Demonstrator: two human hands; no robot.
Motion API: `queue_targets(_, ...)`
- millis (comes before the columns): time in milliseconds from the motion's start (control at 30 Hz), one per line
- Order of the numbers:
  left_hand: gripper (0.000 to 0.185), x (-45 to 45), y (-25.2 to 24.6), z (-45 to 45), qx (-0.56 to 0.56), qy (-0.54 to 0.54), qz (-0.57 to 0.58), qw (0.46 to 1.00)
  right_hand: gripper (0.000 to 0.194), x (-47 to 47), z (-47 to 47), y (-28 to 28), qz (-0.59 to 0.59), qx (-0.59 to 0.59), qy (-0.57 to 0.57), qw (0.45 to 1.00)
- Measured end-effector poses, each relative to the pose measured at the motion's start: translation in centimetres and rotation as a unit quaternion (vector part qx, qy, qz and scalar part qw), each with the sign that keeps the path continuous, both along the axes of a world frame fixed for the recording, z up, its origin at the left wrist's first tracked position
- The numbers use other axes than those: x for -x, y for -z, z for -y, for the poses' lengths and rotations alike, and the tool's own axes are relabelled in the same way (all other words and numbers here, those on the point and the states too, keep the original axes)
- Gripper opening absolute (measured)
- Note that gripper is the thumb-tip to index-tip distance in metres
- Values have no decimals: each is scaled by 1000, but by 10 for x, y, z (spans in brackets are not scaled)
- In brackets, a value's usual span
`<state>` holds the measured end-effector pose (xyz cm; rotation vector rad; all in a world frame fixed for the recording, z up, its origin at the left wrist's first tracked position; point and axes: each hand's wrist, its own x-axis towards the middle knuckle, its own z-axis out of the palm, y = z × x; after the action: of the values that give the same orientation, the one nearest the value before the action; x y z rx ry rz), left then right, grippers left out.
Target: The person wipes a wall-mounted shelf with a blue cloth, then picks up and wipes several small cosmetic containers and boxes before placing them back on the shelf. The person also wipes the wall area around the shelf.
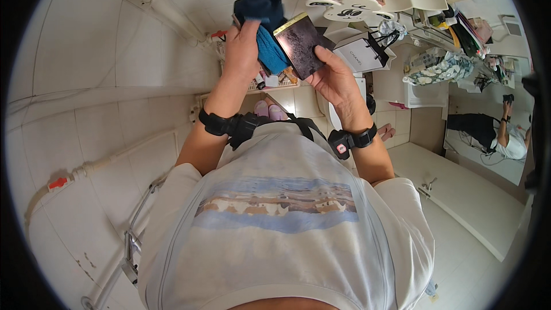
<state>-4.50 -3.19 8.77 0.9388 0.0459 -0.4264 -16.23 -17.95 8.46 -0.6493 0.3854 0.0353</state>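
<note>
Near the top centre, my left hand point(244, 47) grips a dark blue cloth point(260, 7), its thumb lying across it. A ribbed bright blue cloth point(272, 51) hangs below the dark one, next to my fingers. In my right hand point(335, 73) is a flat, dark, glossy box or case point(299, 47) with a gold-coloured edge, tilted, its left side close to the blue cloth. My right thumb rests on its face. Both wrists wear black straps with small devices.
A white paper bag point(354, 54) with black handles stands right of my right hand. Beneath the cloths is a basket point(253, 85) of small items. A white shelf with a cartoon face point(355, 8) holds boxes. A sink point(426, 96) and a mirror point(486, 137) lie at right.
</note>
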Motion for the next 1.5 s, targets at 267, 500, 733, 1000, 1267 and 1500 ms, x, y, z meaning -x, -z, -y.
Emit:
queue_targets(267, 31, -8, 11, -2, 13, 198, -116, 973, 29, -9, -2, 12, 69, 156, -19, 985)
queue_targets(500, 33, 11, 42, 0, 77, 289, -122, 946, 28, -20, -6, 19, 96, 107, 125, 982)
queue_targets(733, 35, 29, 65, 11, 283, 233, -277, 888, 32, -17, -20, 13, 57, 55, 100, 992)
queue_targets(1000, 38, 22, 37, -20, 27, 141, -287, 947, 24, 13, 21, 7, 104, 353, 79, 927)
queue_targets(1267, 45, 3, 17, -66, 48, 79, -263, 960, 26, -19, 151, -34, -23, 447, 273, 852)
queue_targets(1500, 46, 9, 31, -86, 32, 61, -284, 956, 56, -86, 210, -24, -39, 529, 292, 796)
